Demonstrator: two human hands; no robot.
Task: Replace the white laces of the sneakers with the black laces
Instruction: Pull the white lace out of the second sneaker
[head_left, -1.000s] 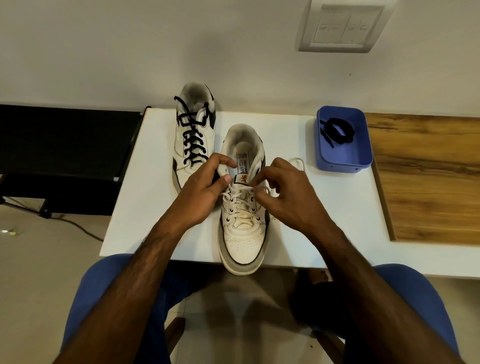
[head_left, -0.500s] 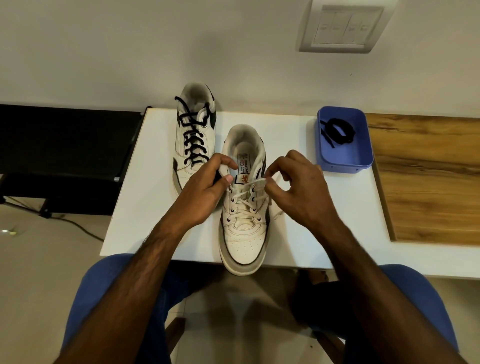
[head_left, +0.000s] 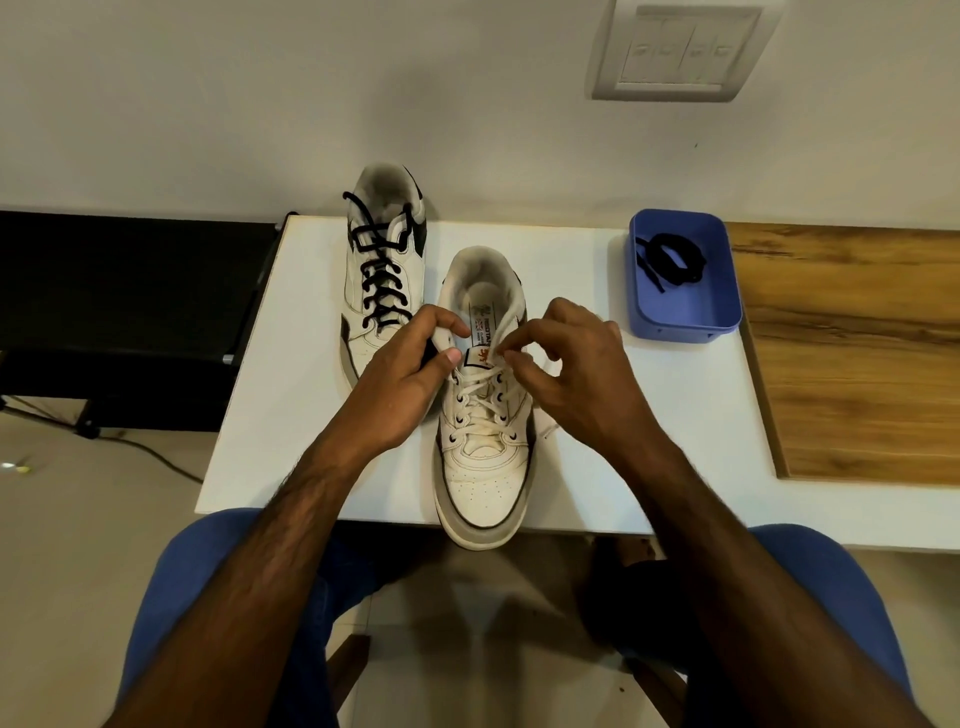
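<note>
- The near sneaker (head_left: 483, 441) lies lengthwise toward the person, its toe pointing at them and jutting just past the front edge of the white surface (head_left: 311, 415); its heel opening faces the wall.
- The far sneaker (head_left: 382, 270) lies roughly parallel on the left and further back, heel at the wall end, already threaded with a black lace (head_left: 379, 280).
- The white lace (head_left: 485, 400) crisscrosses the near sneaker's eyelets; one free end runs up from the top eyelets across the shoe's opening.
- The tongue carries a label with a small flag and an orange figure; its lettering is too small to read.
- The left hand (head_left: 410, 379) comes in from the lower left, fingers curled over the shoe's left collar, thumb pressed against its side near the top eyelet, gripping it.
- The right hand (head_left: 576, 374) comes in from the lower right, wrist raised, thumb and forefinger pinching the white lace at the top right eyelets, the other fingers curled above.
- A second black lace (head_left: 672, 260) lies coiled in a blue tray (head_left: 685, 317) at the surface's right rear, well apart from both shoes.
- A wall switch plate (head_left: 680, 49) hangs above.
</note>
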